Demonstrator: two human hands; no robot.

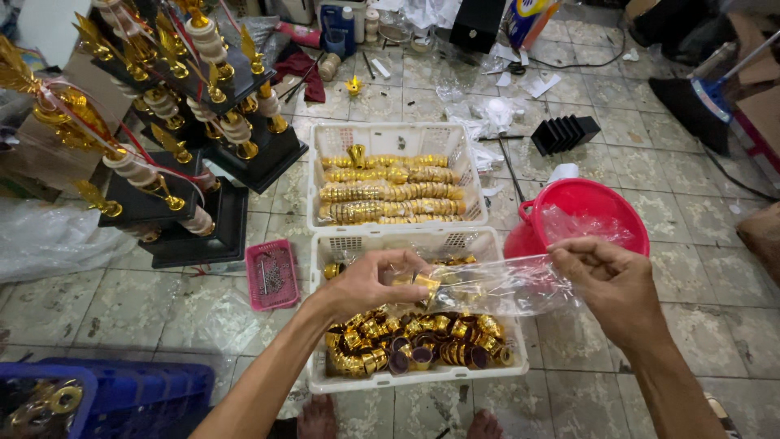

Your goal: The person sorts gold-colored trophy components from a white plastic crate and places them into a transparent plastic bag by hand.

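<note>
**Clear bag of gold cup parts, held over the near white crate**

Item: clear plastic bag (508,284), stretched sideways between both hands, just above the near white crate (520,370). Thin, soft film, crinkled and glossy; it looks light, limp and likely slippery, and would sag or tear if pulled hard. Best taken at the gathered ends, as both hands do now, not by the loose middle.

Left hand (366,284): fingers curled and pinching the bag's open end together with a small gold cup part (426,282), which sits at the fingertips. The part looks like thin plated plastic, stiff, light, smooth and easily scratched; a fingertip pinch on the rim suits it.

Right hand (613,280): closed on the far end of the bag, thumb and fingers bunching the film.

Contents below: loose gold cup parts (414,337) heaped in the near crate, some showing dark insides.

Adjacent: far white crate (390,138) with gold parts stacked in rows; red bucket (593,211) just right of the crates, partly behind the bag; small pink basket (272,276) to the left; assembled trophies (162,106) on black bases, upper left; blue crate (138,398) at lower left; tiled floor (691,187) with scattered scraps
</note>
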